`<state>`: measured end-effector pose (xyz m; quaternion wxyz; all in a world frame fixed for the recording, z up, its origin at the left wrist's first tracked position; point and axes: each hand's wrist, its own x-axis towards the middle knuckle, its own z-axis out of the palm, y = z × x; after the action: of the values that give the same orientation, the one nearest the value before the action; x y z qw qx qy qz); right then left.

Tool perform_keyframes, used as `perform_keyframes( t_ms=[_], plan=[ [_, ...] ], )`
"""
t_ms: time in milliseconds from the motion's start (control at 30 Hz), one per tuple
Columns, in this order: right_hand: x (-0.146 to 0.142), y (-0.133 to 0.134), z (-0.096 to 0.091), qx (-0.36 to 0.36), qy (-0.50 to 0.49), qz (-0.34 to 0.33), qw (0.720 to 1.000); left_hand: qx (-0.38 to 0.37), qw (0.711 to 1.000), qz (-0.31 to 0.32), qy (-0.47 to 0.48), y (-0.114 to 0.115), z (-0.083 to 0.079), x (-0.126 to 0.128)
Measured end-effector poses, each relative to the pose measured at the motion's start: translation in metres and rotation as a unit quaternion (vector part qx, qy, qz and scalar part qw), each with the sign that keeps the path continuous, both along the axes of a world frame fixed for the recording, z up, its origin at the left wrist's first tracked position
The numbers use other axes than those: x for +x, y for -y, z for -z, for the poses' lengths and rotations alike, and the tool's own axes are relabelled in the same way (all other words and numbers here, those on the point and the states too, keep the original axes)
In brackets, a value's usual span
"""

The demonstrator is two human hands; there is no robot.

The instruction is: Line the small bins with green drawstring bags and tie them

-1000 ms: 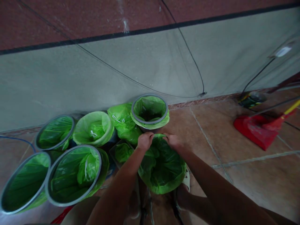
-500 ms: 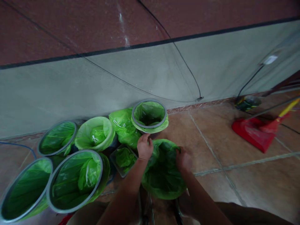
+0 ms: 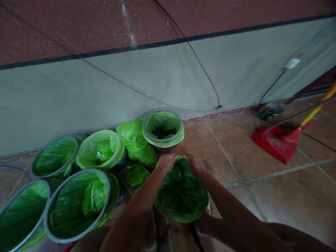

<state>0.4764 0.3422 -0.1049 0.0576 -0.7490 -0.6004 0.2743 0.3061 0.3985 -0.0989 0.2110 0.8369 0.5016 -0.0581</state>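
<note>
A bin lined with a green plastic bag (image 3: 182,196) stands between my legs, the bag folded out over its rim. At the rim's far left, my left hand (image 3: 167,162) is closed on the bag's edge. My right hand (image 3: 195,164) grips the same edge at the far right, a short gap from the left. Just beyond my hands, by the wall, is another lined bin with a grey ring (image 3: 162,125). A small rectangular bin (image 3: 128,175) with a crumpled green bag inside sits beside my left forearm, partly hidden by it.
Several lined bins stand at the left, among them a large ringed one (image 3: 78,206) and one without a ring (image 3: 100,149). A tied green bag (image 3: 136,140) leans by the wall. Right, on the tiles, are a red dustpan (image 3: 275,143) and a dark can (image 3: 270,111). A cable (image 3: 202,63) hangs down the wall.
My right hand has moved from the bag's right side to its far edge, close to my left hand. My left hand has shifted slightly and closed on the rim. The view has shifted slightly right.
</note>
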Motion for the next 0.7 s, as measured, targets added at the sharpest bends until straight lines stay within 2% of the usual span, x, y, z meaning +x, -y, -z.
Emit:
perform_keyframes(
  t_ms=[167,333,467,600,700],
  plan=[
    [0.006,0.007,0.012,0.013,-0.004,-0.062,0.998,-0.012,0.999,0.011,-0.029,0.003,0.008,-0.01],
    [0.009,0.008,0.008,-0.003,0.003,-0.041,0.999,0.006,0.999,-0.015,-0.033,0.004,-0.005,-0.005],
    [0.004,0.025,0.011,-0.009,0.024,0.057,0.998,0.025,0.995,-0.094,0.026,0.002,-0.017,-0.014],
    [-0.015,0.061,0.02,0.001,0.028,0.18,0.983,0.005,0.979,-0.175,0.108,-0.002,-0.021,-0.032],
    [-0.029,0.08,0.019,0.023,0.019,0.211,0.977,0.015,0.972,-0.189,0.135,-0.005,-0.019,-0.037]
  ],
)
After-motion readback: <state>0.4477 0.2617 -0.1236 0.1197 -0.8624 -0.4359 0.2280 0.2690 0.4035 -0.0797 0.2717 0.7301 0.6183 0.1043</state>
